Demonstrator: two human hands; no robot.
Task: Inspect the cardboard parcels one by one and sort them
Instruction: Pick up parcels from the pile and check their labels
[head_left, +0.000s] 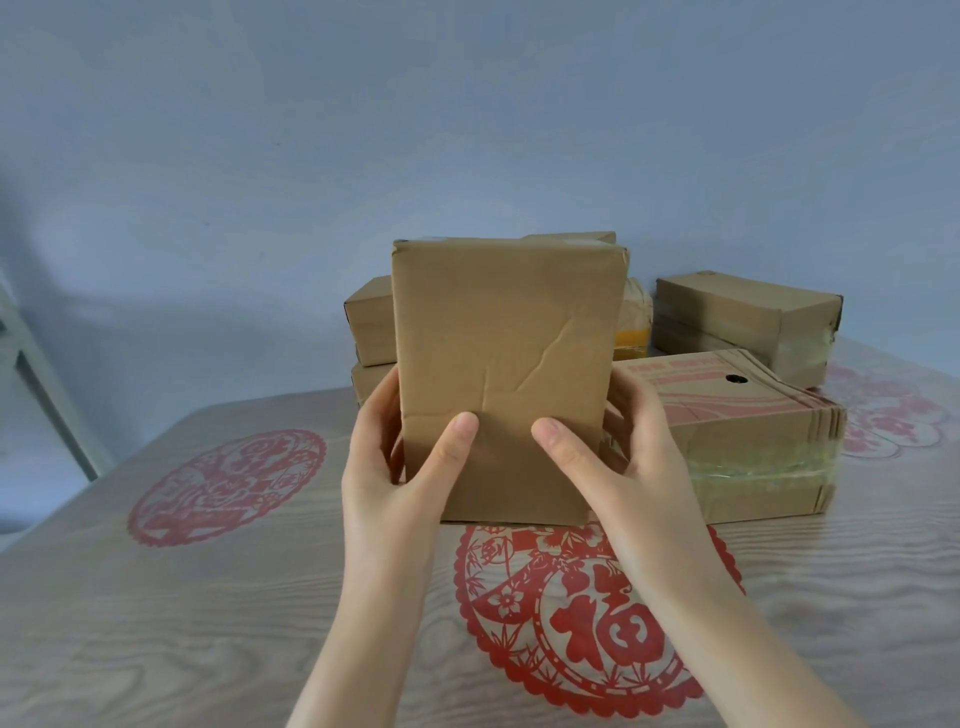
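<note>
Holding the plain brown cardboard parcel (498, 364) upright on its short end, we have it at the far rim of the big red paper-cut roundel (597, 623) printed on the pale wood-grain table (208, 597). From the head view we cannot tell whether its bottom edge rests on the table or hangs just clear. Our left hand (395, 457) grips the parcel's left edge and our right hand (623, 447) its right edge. The left thumb (457, 436) and right thumb (556, 441) press flat on the near face low down, apart from each other, while the other fingers wrap round behind, mostly hidden. The near face carries a forked crease (540, 364) near its middle and the top-left corner looks dented, so we judge this to be the inspection step. Doing it well means turning the parcel slowly in both hands to show every face, back and ends included, without squeezing the creased board. Beyond the roundel lie the rest: a flat brown box with pink print and a round hole (727, 415) to its far right, stacked brown boxes (743, 317) farther right, more brown boxes (371, 322) to its far left, and a yellow-taped parcel (631, 332) peeping from behind the held one. We should set ours down well apart from these.
</note>
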